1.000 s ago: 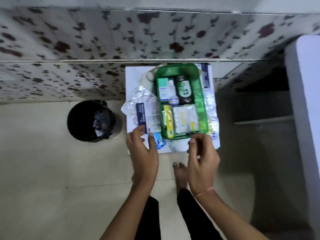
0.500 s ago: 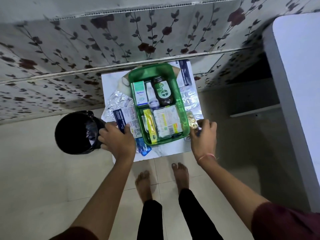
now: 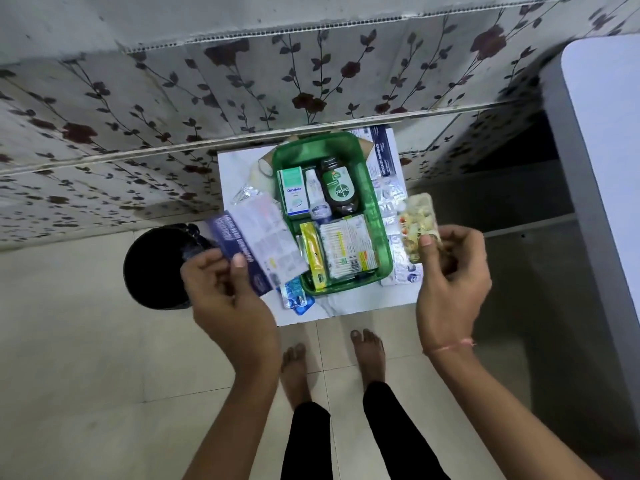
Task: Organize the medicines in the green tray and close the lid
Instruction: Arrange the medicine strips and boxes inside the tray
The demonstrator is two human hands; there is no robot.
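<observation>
L hand (image 3: pixel 225 292): thumb + fingers pinch purple-white box (image 3: pixel 256 244), raised just left of tray.
R hand (image 3: pixel 450 282): pinches pill strip (image 3: pixel 417 226), raised just right of tray.
Tray (image 3: pixel 377 216): on white table (image 3: pixel 239 168), between hands, holds meds, no lid on.

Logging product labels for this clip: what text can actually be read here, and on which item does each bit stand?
"Optibex": white and green box in the green tray.
"Dettol": label of the dark bottle in the tray.
Blurred, unreadable: print on the blue and white packet in the left hand, the blue box behind the tray, the packets in the tray's near half.
</observation>
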